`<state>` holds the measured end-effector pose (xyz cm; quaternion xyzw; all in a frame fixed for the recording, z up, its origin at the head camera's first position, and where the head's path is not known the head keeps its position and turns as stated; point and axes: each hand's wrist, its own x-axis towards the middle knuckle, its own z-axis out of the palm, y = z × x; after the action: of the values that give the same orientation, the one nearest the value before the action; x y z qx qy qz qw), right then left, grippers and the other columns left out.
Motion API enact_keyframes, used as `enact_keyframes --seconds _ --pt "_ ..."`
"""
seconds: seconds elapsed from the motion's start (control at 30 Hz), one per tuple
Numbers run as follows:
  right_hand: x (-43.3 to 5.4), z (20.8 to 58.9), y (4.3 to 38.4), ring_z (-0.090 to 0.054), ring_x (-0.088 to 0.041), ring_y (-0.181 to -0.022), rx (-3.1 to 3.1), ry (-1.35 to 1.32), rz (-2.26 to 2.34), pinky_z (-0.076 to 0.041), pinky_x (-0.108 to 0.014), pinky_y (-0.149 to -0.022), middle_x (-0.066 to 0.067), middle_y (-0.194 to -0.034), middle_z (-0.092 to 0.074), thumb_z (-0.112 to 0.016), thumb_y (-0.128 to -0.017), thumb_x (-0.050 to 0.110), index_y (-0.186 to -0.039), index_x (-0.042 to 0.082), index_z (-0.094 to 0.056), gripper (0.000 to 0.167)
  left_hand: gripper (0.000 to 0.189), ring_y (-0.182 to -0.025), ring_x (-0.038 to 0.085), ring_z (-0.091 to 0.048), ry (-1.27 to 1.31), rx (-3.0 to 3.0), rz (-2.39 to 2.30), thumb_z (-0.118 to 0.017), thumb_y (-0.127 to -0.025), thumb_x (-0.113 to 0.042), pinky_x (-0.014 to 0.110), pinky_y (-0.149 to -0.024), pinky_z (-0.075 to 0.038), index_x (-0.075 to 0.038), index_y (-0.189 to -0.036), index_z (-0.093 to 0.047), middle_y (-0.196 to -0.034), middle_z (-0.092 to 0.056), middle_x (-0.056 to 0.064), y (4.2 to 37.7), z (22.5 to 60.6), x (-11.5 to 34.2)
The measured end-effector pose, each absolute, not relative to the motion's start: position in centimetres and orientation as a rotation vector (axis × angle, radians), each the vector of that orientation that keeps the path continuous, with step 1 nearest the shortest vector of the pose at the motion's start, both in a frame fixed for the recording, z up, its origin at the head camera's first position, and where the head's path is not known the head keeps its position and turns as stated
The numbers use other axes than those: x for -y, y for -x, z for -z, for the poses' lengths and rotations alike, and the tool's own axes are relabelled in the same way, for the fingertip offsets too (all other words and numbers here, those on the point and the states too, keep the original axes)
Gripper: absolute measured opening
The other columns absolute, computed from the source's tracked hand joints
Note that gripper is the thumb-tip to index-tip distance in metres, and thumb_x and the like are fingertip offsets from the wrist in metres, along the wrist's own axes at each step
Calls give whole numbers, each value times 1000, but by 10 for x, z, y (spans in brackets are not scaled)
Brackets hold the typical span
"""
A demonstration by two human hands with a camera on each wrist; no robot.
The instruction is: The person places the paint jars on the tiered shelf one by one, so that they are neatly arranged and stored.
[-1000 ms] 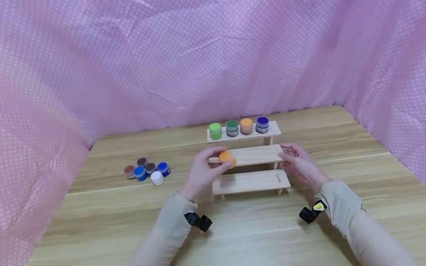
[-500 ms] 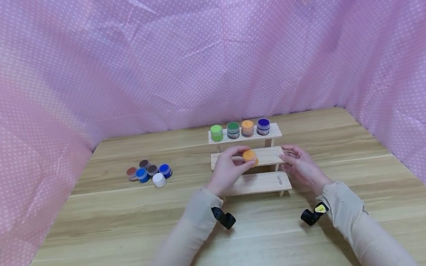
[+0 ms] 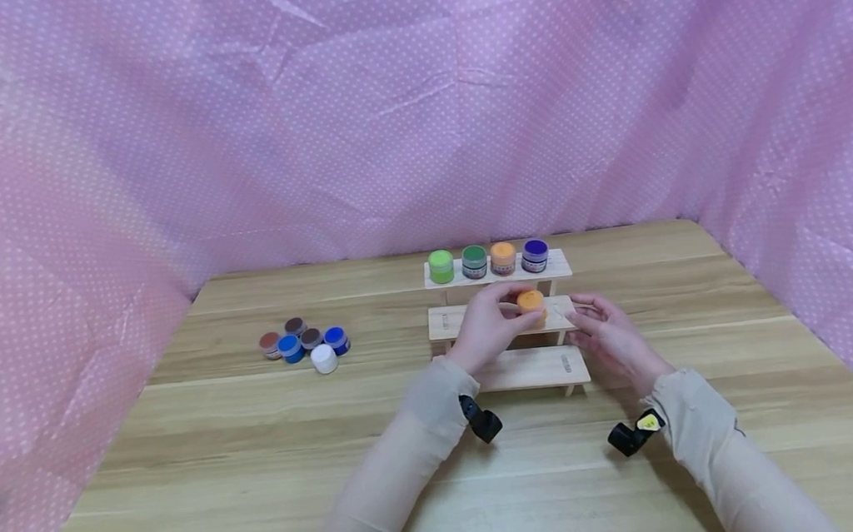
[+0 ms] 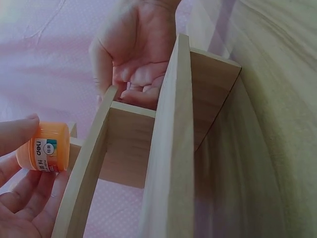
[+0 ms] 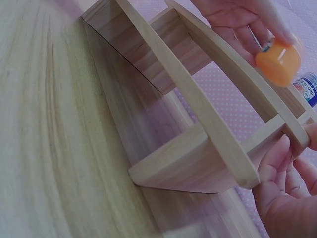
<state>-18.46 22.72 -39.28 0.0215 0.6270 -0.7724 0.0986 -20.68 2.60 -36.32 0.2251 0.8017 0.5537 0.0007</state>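
My left hand (image 3: 487,325) holds an orange paint jar (image 3: 531,304) between thumb and fingers. The jar is at the middle tier of a three-tier wooden shelf (image 3: 446,323), towards its right end. In the left wrist view, the jar (image 4: 44,145) shows a "deli" label; whether its base touches the board I cannot tell. My right hand (image 3: 613,339) grips the right end of that same tier, and the right wrist view has its thumb and fingers (image 5: 276,157) around the board's end. Along the top tier stand a light green jar (image 3: 441,266), dark green jar (image 3: 475,262), lighter orange jar (image 3: 503,258) and dark blue jar (image 3: 534,256).
Several more paint jars cluster on the table to the left, among them a white jar (image 3: 324,358), a blue jar (image 3: 291,348) and a red-brown jar (image 3: 270,345). The bottom tier (image 3: 532,366) is in front. A pink dotted cloth (image 3: 416,133) hangs behind the wooden table (image 3: 208,450).
My left hand has carried the orange jar rightwards along the middle tier, from its left part to near its right end. The right hand keeps its grip on the board's end.
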Motion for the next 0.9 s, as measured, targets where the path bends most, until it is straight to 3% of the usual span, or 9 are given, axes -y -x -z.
enact_keyframes --seconds 0.43,0.9 --pt "-228 395 184 -57 0 -90 -1867 -76 2273 -50 -15 -80 11 -98 -58 -58 -94 14 -126 13 -41 36 41 -92 12 -64 -803 -2593 -1564 -74 -82 -14 12 -78 -50 -4 -120 -62 -114 -64 7 214 362 -39" --pt "-227 394 184 -58 -1 -83 -1759 -49 2371 -51 -16 -76 9 -93 -60 -56 -94 6 -123 9 -42 33 37 -92 8 -60 -839 -2650 -1415 -73 -83 -16 11 -77 -48 -6 -118 -64 -113 -66 4 220 357 -39"
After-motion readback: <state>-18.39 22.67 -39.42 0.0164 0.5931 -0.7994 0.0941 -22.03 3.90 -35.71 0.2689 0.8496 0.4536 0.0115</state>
